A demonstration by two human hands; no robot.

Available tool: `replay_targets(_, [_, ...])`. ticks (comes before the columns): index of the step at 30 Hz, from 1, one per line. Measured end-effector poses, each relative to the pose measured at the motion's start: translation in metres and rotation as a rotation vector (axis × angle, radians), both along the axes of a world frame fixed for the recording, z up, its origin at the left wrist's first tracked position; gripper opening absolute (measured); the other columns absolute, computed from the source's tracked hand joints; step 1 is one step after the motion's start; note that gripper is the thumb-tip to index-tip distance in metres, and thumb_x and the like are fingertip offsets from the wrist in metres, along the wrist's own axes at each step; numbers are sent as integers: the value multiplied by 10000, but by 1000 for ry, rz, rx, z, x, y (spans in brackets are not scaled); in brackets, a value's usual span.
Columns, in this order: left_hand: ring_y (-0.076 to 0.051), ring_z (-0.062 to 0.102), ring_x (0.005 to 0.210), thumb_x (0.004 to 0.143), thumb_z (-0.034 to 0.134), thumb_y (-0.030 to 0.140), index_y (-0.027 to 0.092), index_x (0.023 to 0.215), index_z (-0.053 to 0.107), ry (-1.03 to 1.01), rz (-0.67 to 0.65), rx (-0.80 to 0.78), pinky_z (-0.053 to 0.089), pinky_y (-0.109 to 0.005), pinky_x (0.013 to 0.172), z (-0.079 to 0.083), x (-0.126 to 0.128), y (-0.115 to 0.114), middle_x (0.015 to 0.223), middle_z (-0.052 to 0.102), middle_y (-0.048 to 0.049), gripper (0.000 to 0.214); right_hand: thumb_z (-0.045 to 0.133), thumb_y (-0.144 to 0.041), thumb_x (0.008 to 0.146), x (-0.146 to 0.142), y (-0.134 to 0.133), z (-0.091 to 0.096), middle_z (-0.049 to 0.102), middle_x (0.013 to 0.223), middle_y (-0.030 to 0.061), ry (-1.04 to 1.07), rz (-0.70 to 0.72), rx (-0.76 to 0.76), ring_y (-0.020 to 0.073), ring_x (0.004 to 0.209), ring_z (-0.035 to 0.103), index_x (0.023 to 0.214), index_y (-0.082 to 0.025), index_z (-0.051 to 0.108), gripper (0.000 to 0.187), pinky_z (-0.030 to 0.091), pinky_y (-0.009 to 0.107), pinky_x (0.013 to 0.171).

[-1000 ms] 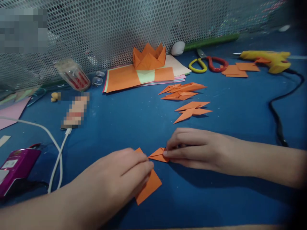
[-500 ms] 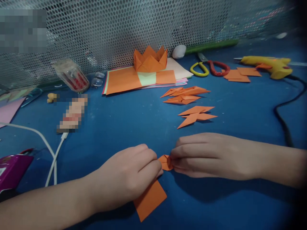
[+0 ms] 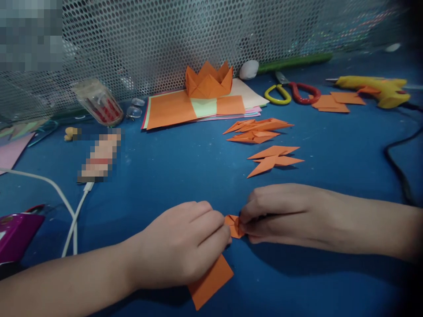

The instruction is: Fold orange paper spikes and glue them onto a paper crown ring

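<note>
A small folded piece of orange paper (image 3: 235, 226) lies between my two hands, low on the blue table. My left hand (image 3: 190, 242) is closed on its left side, with the fingertips pressed down. At its right side, the fingers of my right hand (image 3: 280, 218) pinch the edge. Partly under my left hand is a flat orange paper square (image 3: 213, 281); its upper part is hidden. Beyond my right hand, folded orange paper pieces with pointed ends (image 3: 276, 160) lie on the table, with more pointed pieces (image 3: 257, 130) behind them.
An orange paper crown (image 3: 209, 82) stands on stacked coloured sheets (image 3: 170, 110) by the mesh wall. Scissors (image 3: 306, 93), orange squares (image 3: 330, 104) and a yellow glue gun (image 3: 373, 86) lie at the back right. A jar (image 3: 99, 103), white cable (image 3: 74, 215) and purple box (image 3: 20, 237) are left.
The view has shifted slightly, so most things sit a little farther right. My right hand's fingers have drawn into a tighter pinch on the folded paper. My left hand keeps its hold.
</note>
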State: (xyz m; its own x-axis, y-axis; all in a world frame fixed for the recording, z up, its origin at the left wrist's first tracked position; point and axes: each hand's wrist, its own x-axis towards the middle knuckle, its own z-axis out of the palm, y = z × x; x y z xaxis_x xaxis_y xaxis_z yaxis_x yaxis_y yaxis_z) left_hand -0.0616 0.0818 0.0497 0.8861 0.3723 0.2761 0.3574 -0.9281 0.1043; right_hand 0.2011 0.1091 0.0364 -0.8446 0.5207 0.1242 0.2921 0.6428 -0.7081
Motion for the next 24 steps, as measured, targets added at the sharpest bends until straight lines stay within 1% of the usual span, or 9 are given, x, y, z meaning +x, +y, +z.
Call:
replay_targets(3, [-184, 630, 697, 1138, 299, 84, 115, 908, 777, 19, -28, 33, 519, -299, 652, 1, -1, 0, 813, 744, -53, 531, 536, -324, 1116, 3, 8, -5, 781, 956, 49, 80, 99, 114, 122, 855, 746, 974, -186, 802, 332, 575, 201, 747])
replay_targets(5, [-180, 621, 690, 1149, 314, 114, 116, 895, 774, 2, -19, 27, 512, -290, 642, 1, -1, 2, 804, 742, -51, 525, 564, -269, 1102, 5, 13, -6, 768, 978, 69, 142, 169, 191, 106, 884, 738, 976, -160, 809, 296, 569, 179, 767])
replay_targets(9, [-151, 628, 712, 1161, 429, 217, 106, 898, 772, -89, -22, -39, 525, -236, 688, -3, -1, 8, 817, 740, -58, 447, 615, -231, 1074, 8, 21, -2, 743, 983, 69, 120, 197, 188, 88, 867, 726, 977, -164, 818, 234, 552, 153, 732])
replay_targets(12, [-130, 647, 742, 1155, 483, 277, 107, 892, 765, -149, 12, -127, 536, -199, 728, -4, 1, 10, 848, 740, -65, 421, 630, -264, 1070, 7, 17, -1, 733, 971, 61, 111, 138, 151, 88, 838, 733, 968, -181, 814, 226, 566, 155, 734])
replay_targets(14, [-128, 634, 727, 1159, 469, 268, 109, 868, 757, -155, 27, -128, 529, -201, 711, -5, 1, 9, 833, 727, -61, 439, 610, -308, 1084, 3, 8, -3, 735, 942, 51, 110, 53, 161, 94, 806, 741, 959, -190, 801, 257, 584, 168, 733])
replay_targets(16, [-136, 605, 690, 1165, 421, 223, 110, 849, 750, -121, 16, -88, 509, -223, 662, -4, 1, 7, 796, 705, -51, 470, 541, -341, 1115, -2, -5, -5, 741, 908, 41, 86, -61, 218, 102, 772, 748, 939, -199, 785, 333, 596, 178, 716])
replay_targets(19, [-156, 576, 659, 1164, 356, 169, 117, 846, 734, -55, 4, -41, 483, -261, 620, -5, 1, 2, 757, 675, -40, 496, 378, -351, 1160, -10, -24, -8, 737, 858, 44, 25, -183, 373, 116, 723, 742, 889, -199, 760, 492, 608, 201, 695])
replay_targets(22, [-161, 584, 669, 1156, 352, 142, 112, 841, 700, -62, 30, -44, 491, -270, 633, -8, 2, -3, 768, 664, -47, 470, 355, -332, 1162, -15, -35, -10, 715, 806, 49, -8, -202, 501, 137, 682, 702, 862, -193, 746, 512, 602, 235, 646])
replay_targets(24, [-154, 593, 665, 1163, 348, 150, 110, 831, 678, -102, 57, -40, 493, -262, 625, -11, 5, -5, 760, 653, -43, 470, 376, -306, 1156, -18, -36, -11, 692, 785, 48, -21, -210, 509, 141, 668, 674, 852, -187, 736, 487, 588, 239, 615])
